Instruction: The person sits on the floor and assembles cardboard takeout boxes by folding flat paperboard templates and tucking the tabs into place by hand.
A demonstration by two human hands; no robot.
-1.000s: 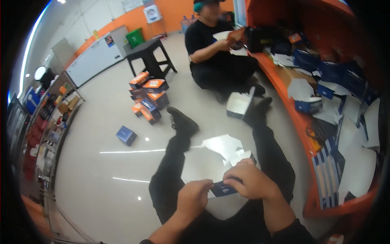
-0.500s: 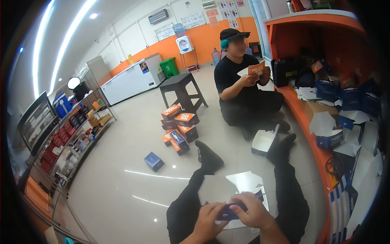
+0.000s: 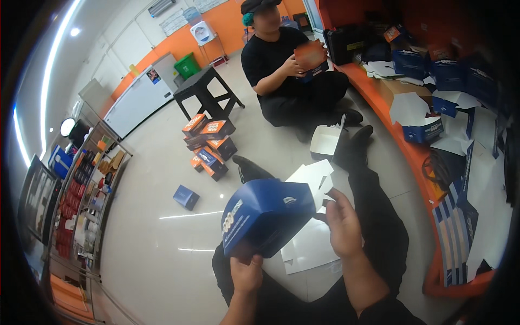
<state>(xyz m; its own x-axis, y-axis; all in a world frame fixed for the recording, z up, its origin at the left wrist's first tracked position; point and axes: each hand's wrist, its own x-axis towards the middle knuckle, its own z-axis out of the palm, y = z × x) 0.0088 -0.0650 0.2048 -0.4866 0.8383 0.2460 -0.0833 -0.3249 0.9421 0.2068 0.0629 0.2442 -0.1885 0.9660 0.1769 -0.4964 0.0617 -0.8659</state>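
I sit on the floor with my black-trousered legs stretched out. My left hand [image 3: 246, 272] grips the lower edge of a blue cardboard box [image 3: 265, 214], which is half folded up and raised in front of me. Its white flaps [image 3: 314, 177] stick out at the top right. My right hand [image 3: 342, 227] is at the box's right side, fingers spread against the flaps. Flat white cardboard sheets [image 3: 309, 246] lie on my lap beneath the box.
Another person [image 3: 295, 70] sits opposite holding an orange box. An open white box [image 3: 325, 142] lies by my feet. Orange and blue boxes [image 3: 208, 143] are piled on the floor, a small blue one [image 3: 186, 196] apart. An orange shelf [image 3: 417, 157] with blue boxes runs along the right; a black stool [image 3: 206, 92] stands behind.
The box has come up from low on my lap and now stands half opened in front of me. My view has also swung up and to the right.
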